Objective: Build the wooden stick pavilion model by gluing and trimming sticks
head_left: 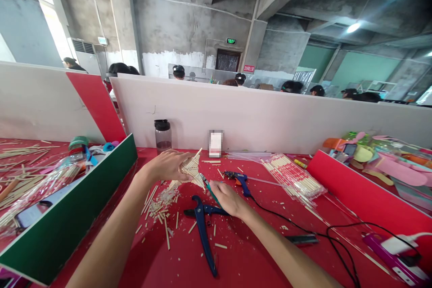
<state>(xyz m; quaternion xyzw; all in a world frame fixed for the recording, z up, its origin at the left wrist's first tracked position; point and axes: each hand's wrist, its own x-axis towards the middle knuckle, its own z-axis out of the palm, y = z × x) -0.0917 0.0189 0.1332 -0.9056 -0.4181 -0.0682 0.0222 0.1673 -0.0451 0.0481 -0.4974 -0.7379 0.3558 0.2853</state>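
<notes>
A piece built of pale wooden sticks [192, 168], with pointed corners, stands above the red table in front of me. My left hand [170, 165] grips it from the left, its fingers curled over the side. My right hand [225, 197] is closed round a teal-handled tool [212, 192] whose grey metal tip reaches the lower right edge of the stick piece. I cannot make out the exact kind of tool. Just below my hands lies a blue ratchet-type cutter [203, 229], partly behind my right hand. Stick offcuts [165, 202] and pale scraps are scattered under my left hand.
A blue glue gun [241, 182] rests right of my hands, its black cord trailing to a purple power strip [394, 258]. Bagged sticks [293, 177] lie farther right. A dark bottle [163, 137] and blurred upright device [216, 144] stand by the white partition. Green [74, 216] and red dividers flank the table.
</notes>
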